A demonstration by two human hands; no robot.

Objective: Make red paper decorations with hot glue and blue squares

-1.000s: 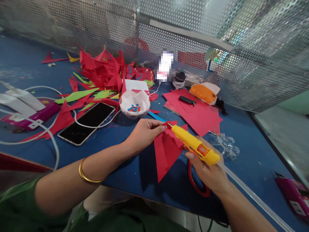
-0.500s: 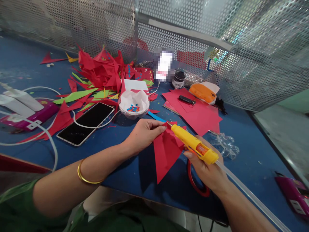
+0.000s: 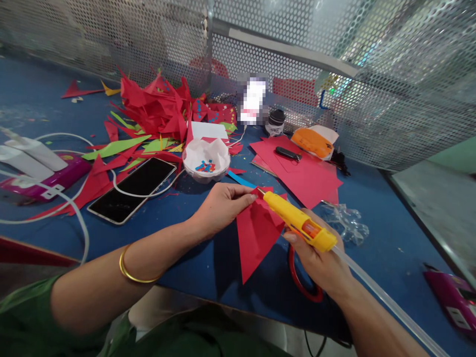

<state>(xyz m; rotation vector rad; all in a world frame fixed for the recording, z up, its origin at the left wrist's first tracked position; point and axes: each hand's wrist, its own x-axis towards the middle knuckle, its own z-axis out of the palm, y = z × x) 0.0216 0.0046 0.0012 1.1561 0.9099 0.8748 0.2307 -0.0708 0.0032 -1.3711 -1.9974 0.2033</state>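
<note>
Between the thumb and fingers of my left hand (image 3: 225, 206) is the upper corner of a folded red paper piece (image 3: 256, 240), its point hanging down. My right hand (image 3: 320, 263) is wrapped round a yellow glue gun (image 3: 293, 215), whose metal tip meets the paper's top edge by my left thumb. A long clear glue stick (image 3: 386, 300) runs out of the gun's back end. Below my right hand lies a red scissor-like handle loop (image 3: 297, 277), partly hidden. A blue paper strip (image 3: 240, 179) lies just beyond my left fingers.
A paper-lined bowl (image 3: 206, 153) with small blue and red bits stands ahead. Left are a dark phone (image 3: 134, 191), white cables, a purple power strip (image 3: 70, 173) and heaped red scraps (image 3: 156, 106). Red sheets (image 3: 297, 168) and crumpled clear plastic (image 3: 347, 225) lie right; a perforated metal screen (image 3: 282, 54) stands behind.
Almost nothing differs. Both hands, the glue gun and the red paper keep nearly the same place, with the gun's tip still at the paper's top edge.
</note>
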